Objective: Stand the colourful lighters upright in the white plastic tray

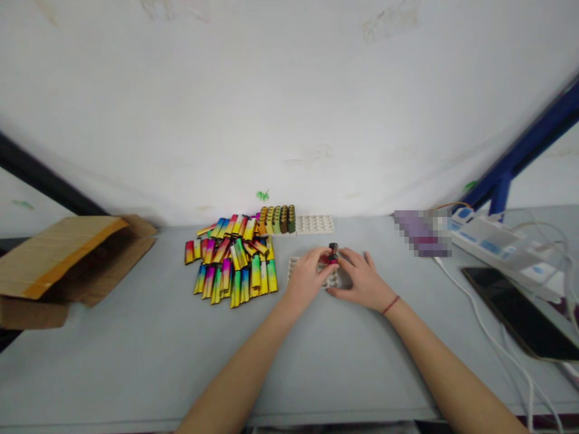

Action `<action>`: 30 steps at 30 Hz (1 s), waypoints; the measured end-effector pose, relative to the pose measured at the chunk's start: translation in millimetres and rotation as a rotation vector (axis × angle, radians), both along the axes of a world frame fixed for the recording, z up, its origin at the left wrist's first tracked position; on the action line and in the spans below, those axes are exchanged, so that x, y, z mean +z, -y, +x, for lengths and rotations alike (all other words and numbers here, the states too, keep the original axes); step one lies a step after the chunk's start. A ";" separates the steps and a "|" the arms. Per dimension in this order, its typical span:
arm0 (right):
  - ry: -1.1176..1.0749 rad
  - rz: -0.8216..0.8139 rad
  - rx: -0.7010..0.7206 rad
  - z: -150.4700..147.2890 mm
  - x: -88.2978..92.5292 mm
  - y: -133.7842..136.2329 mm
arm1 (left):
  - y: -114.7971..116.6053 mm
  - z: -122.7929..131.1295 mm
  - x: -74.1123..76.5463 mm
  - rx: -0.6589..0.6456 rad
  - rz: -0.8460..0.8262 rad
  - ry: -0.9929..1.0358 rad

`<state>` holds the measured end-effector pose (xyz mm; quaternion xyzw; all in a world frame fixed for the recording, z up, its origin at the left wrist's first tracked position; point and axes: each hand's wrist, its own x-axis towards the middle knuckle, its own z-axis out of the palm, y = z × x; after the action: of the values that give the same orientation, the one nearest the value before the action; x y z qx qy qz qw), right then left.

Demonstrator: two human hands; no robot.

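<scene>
My left hand [304, 278] is closed, with thumb and index finger around a small upright piece [333, 258] that shows dark ends and a red part. It stands over a white tray with round holes [295, 263], mostly covered by my hands. My right hand [362, 280] curves round the tray's right side, its fingers and thumb apart; its index finger is close to the piece, and I cannot tell whether it touches. Left of the tray lies a pile of shiny, rainbow-coloured flat tubes [256, 272].
Behind stands a block of upright tubes [277, 220] beside a second white holed tray [315, 224]. An open cardboard box [81, 253] sits at left. On the right are a partly blurred purple object [418, 232], a white power strip [502, 247], a dark phone [520, 310] and cables [473, 301].
</scene>
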<state>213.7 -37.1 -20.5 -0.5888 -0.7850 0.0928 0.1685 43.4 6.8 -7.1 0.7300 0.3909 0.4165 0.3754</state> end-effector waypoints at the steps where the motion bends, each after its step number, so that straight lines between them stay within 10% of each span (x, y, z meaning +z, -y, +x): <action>1: 0.000 0.000 0.002 0.0 -0.1 -0.1 | 0.1 0.1 -1.3 0.021 -0.030 0.012; 30: 0.009 0.062 -0.009 18.6 -2.0 -7.7 | 0.1 -28.6 6.9 0.083 0.210 -0.209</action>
<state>232.3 -29.4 -22.5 -0.5873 -0.7856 0.0652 0.1837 14.8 6.6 -0.2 0.7878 0.4122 0.3919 0.2365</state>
